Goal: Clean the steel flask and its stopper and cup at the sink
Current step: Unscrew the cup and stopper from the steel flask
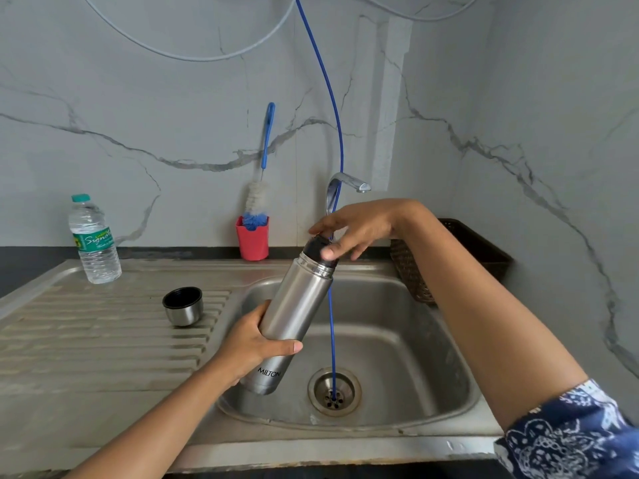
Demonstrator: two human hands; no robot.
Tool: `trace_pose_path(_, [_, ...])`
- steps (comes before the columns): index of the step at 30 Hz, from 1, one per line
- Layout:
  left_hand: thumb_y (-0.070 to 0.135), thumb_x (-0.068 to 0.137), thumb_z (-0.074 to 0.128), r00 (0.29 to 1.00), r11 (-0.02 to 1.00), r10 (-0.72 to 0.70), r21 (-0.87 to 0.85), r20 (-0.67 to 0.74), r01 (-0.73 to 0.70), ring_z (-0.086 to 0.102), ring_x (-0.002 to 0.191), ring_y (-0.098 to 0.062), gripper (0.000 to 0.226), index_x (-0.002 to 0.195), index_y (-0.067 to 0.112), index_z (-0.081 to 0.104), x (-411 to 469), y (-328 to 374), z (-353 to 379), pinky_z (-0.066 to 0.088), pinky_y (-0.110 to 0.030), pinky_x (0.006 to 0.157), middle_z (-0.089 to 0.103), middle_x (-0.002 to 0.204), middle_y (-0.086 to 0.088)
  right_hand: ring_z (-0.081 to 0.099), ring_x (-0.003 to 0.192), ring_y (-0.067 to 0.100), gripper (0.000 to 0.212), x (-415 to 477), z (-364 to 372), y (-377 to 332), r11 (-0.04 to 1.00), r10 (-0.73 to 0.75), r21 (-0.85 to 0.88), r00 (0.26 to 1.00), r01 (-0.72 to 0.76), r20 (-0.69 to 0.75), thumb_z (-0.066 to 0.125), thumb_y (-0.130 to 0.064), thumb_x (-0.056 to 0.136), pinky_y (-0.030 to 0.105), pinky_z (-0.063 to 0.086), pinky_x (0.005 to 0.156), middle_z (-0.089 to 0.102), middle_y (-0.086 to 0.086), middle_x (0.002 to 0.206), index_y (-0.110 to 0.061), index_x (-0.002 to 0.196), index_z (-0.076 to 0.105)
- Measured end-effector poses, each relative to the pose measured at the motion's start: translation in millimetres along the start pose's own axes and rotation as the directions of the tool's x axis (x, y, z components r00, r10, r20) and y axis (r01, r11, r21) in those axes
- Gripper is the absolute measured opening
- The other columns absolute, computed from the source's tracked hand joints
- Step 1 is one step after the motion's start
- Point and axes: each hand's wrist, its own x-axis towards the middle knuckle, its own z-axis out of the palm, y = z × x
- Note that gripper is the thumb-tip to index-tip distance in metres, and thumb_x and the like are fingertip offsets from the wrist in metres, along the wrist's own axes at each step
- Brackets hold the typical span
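Forearms come in from the bottom edge and meet over the sink, which looks dry. At far left a plastic water bottle stands on the back corner of the ribbed draining board. The cup is already off and sits mouth-up on the board, well apart from the flask and apparently not yet washed.

The left hand wraps round the lower body of the steel flask, thumb across the front. It holds the flask tilted over the basin, base down and left, neck up and right. Behind, on the dark worktop, a red holder keeps the bottle brush upright and untouched.

The black stopper sits in the flask's neck. The right hand clamps on it from above, thumb on its side and fingers over the top. So the hands are apart, one at each end of the flask.

A blue tube hangs down past the neck into the drain. No water shows at the tap. A dark woven basket sits at the right of the basin.

My reading is that only the first step, taking off the cup, is done. Removing the stopper is in hand, and all scrubbing and rinsing remains.
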Motion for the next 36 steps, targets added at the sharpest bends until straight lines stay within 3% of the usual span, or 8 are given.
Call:
trace_pose_path(3, [0.047,0.036,0.086,0.999,1.0,0.016,-0.005,-0.031,-0.017,0.067,0.095,-0.014,0.082,0.112,0.039,0.055,0.4,0.3,1.5,0.055,-0.033,0.082,0.069,0.104,0.004,0.068,0.069,0.023,0.077,5.3,24.1,-23.8,0.963,0.221,-0.093,0.939,-0.253,-0.263,0.035,-0.079,0.08,0.03,0.057,0.066,0.066,0.013,0.083,-0.008,0.094,0.06])
trace_pose_path(7, [0.044,0.035,0.085,0.997,0.997,0.039,-0.067,-0.066,-0.043,0.068,0.089,-0.009,0.079,0.108,0.042,0.055,-2.2,4.1,0.3,0.051,-0.021,0.072,0.07,0.1,0.006,0.049,0.075,0.023,0.067,28.4,53.5,-26.8,0.816,-0.014,-0.473,0.807,-0.331,-0.59,0.03,-0.07,0.089,0.031,0.039,0.066,0.044,0.003,0.064,-0.012,0.059,0.04])
trace_pose_path(18, [0.052,0.026,0.092,0.999,0.988,0.034,-0.148,0.022,-0.031,0.069,0.094,-0.013,0.095,0.113,0.038,0.056,-4.3,8.1,-3.4,0.052,-0.024,0.074,0.072,0.103,0.003,0.057,0.111,0.017,0.047,15.9,10.5,14.4,0.948,-0.315,0.035,0.948,0.316,-0.046,0.068,-0.019,0.086,0.027,0.05,0.091,0.056,0.003,0.123,-0.018,0.129,0.05])
trace_pose_path(21, [0.057,0.024,0.092,1.0,0.985,0.015,-0.175,0.024,-0.011,0.069,0.094,-0.017,0.098,0.114,0.035,0.057,-4.9,6.9,-1.4,0.054,-0.031,0.078,0.072,0.102,0.001,0.054,0.115,0.011,0.061,11.2,2.9,10.2,0.96,-0.277,0.063,0.96,0.274,0.041,0.069,-0.01,0.085,0.022,0.048,0.091,0.05,-0.001,0.129,-0.018,0.139,0.04])
trace_pose_path(24, [0.056,0.025,0.092,1.0,0.984,0.015,-0.18,0.008,-0.013,0.069,0.095,-0.018,0.097,0.114,0.034,0.058,-3.2,6.5,0.2,0.054,-0.035,0.082,0.072,0.103,0.0,0.055,0.116,0.018,0.073,5.1,-0.5,-7.5,0.99,-0.135,-0.049,0.989,0.132,-0.056,0.069,-0.048,0.08,0.036,0.053,0.092,0.047,0.0,0.137,-0.028,0.141,0.033])
trace_pose_path(27, [0.055,0.023,0.092,1.0,0.983,0.024,-0.182,-0.013,-0.026,0.069,0.091,-0.016,0.099,0.113,0.028,0.058,-2.4,7.0,-0.6,0.053,-0.027,0.074,0.073,0.1,0.0,0.068,0.079,0.018,0.073,4.3,7.7,-30.8,0.976,0.014,-0.198,0.933,-0.091,-0.36,0.039,-0.074,0.082,0.03,0.055,0.066,0.07,0.01,0.098,-0.009,0.107,0.059])
trace_pose_path(30, [0.04,0.032,0.088,0.999,0.983,0.032,-0.182,-0.028,-0.037,0.069,0.09,-0.016,0.087,0.113,0.025,0.058,-3.1,7.0,-1.8,0.052,-0.022,0.07,0.073,0.098,-0.001,0.061,0.053,0.019,0.078,15.0,17.7,-35.7,0.896,0.002,-0.409,0.921,-0.174,-0.389,0.04,-0.078,0.08,0.028,0.051,0.059,0.069,0.013,0.068,-0.003,0.077,0.062])
trace_pose_path(36, [0.045,0.03,0.09,0.999,0.982,0.028,-0.186,-0.033,-0.034,0.07,0.09,-0.015,0.09,0.112,0.028,0.058,-3.5,5.2,-3.8,0.053,-0.026,0.074,0.073,0.098,0.003,0.06,0.102,0.013,0.055,6.5,-5.1,-17.9,0.994,-0.094,-0.063,0.995,0.093,-0.018,0.07,-0.034,0.084,0.032,0.056,0.083,0.052,-0.003,0.126,-0.031,0.132,0.043])
